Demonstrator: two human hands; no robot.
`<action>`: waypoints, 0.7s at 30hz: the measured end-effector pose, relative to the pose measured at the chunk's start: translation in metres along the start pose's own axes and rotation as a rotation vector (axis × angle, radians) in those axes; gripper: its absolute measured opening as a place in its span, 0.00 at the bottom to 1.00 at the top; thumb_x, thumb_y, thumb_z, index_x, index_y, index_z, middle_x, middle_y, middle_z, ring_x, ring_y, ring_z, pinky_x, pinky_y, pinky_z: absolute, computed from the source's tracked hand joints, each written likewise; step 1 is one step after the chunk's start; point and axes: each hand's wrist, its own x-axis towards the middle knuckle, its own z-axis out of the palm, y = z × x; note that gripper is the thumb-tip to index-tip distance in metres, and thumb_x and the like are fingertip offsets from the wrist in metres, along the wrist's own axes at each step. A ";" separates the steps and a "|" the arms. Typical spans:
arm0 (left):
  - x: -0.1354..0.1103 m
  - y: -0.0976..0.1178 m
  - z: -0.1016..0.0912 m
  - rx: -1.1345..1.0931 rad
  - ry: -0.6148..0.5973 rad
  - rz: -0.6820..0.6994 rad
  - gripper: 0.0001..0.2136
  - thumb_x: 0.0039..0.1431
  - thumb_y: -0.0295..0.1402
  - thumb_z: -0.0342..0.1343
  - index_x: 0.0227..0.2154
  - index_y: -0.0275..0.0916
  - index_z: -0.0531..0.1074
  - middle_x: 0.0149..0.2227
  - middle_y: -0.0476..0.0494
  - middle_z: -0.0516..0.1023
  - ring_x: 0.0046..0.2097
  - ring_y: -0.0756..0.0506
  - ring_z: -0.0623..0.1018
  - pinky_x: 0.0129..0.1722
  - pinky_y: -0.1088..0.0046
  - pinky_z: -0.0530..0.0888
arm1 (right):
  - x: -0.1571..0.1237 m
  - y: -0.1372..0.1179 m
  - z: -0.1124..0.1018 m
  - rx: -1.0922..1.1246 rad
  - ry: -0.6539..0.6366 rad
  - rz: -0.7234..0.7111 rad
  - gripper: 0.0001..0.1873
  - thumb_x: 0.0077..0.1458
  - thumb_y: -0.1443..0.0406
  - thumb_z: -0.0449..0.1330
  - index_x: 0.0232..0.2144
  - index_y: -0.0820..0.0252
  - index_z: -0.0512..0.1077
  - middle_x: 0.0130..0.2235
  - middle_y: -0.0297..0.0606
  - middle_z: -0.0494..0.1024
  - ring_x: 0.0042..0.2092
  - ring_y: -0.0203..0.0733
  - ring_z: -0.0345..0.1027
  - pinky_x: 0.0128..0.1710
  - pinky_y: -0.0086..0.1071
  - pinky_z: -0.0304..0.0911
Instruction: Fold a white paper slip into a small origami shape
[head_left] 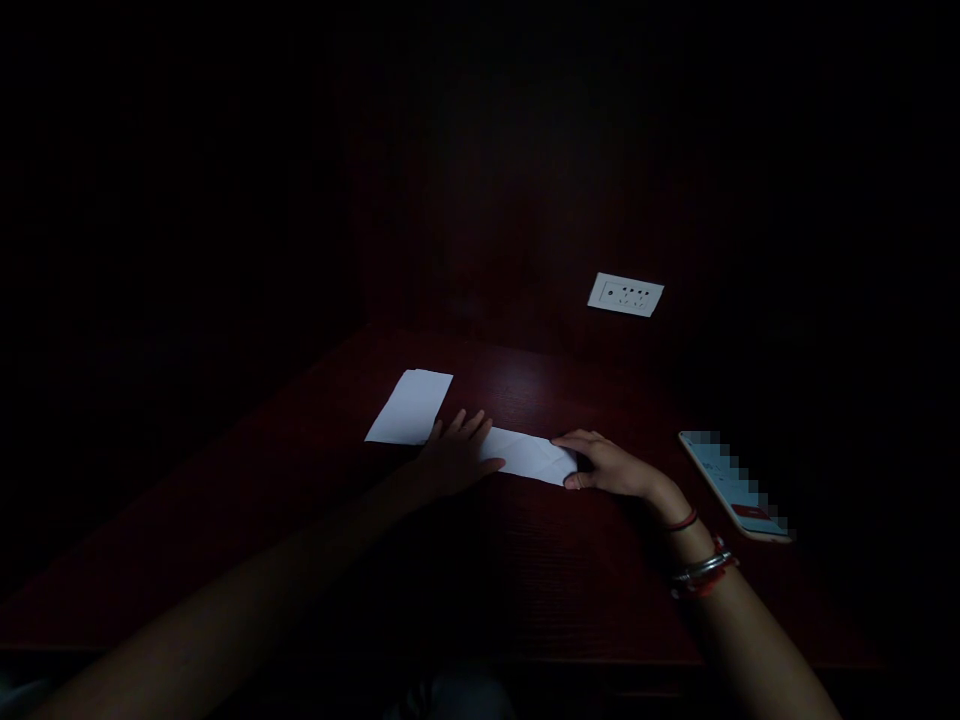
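Observation:
A strip of white paper [529, 456], with faint creases, lies across the dark red table in front of me. My left hand [457, 458] rests flat over its left end, fingers spread and thumb out along the strip. At the other end, my right hand [609, 466] grips the paper between the fingers on its far edge and the thumb on its near edge. Beyond my left hand lies a second white paper [411, 406], wider and apparently more than one layer. My left fingertips come close to its near right corner; whether they touch it is unclear.
A phone [731, 485] with a lit screen, partly pixelated, lies to the right of my right hand. A white power socket [625, 295] is on the dark panel behind the table [585, 590]. The surroundings are very dark.

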 end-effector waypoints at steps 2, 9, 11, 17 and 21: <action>0.002 0.001 -0.001 -0.013 0.062 -0.013 0.30 0.48 0.48 0.42 0.52 0.36 0.48 0.54 0.36 0.51 0.54 0.36 0.48 0.48 0.55 0.49 | -0.001 -0.003 0.000 0.035 0.015 0.026 0.36 0.35 0.58 0.60 0.49 0.59 0.56 0.44 0.41 0.62 0.45 0.42 0.54 0.44 0.34 0.51; 0.008 0.011 -0.009 -0.222 0.109 0.088 0.14 0.47 0.35 0.47 0.38 0.38 0.63 0.38 0.44 0.66 0.41 0.45 0.66 0.39 0.70 0.62 | 0.001 -0.012 0.000 0.217 -0.030 0.109 0.36 0.37 0.57 0.59 0.49 0.62 0.55 0.32 0.37 0.67 0.31 0.35 0.61 0.29 0.28 0.58; 0.009 0.014 -0.011 -0.317 0.109 0.122 0.10 0.48 0.31 0.46 0.36 0.39 0.64 0.34 0.47 0.68 0.38 0.48 0.67 0.37 0.72 0.63 | 0.004 -0.014 0.002 0.225 0.067 0.069 0.29 0.39 0.58 0.58 0.45 0.62 0.60 0.34 0.38 0.67 0.32 0.34 0.60 0.31 0.28 0.57; 0.011 0.022 -0.017 -0.684 0.078 0.086 0.10 0.48 0.31 0.46 0.35 0.39 0.64 0.33 0.50 0.68 0.32 0.52 0.69 0.32 0.77 0.66 | 0.013 -0.022 0.012 0.382 0.142 0.019 0.15 0.46 0.62 0.52 0.36 0.64 0.67 0.27 0.34 0.67 0.27 0.32 0.58 0.26 0.25 0.56; 0.013 0.025 -0.015 -0.888 0.133 -0.058 0.15 0.46 0.33 0.49 0.39 0.39 0.59 0.34 0.48 0.67 0.32 0.51 0.70 0.30 0.77 0.68 | 0.019 -0.022 0.020 0.467 0.255 0.082 0.11 0.45 0.63 0.52 0.32 0.64 0.67 0.24 0.32 0.65 0.25 0.30 0.57 0.23 0.23 0.54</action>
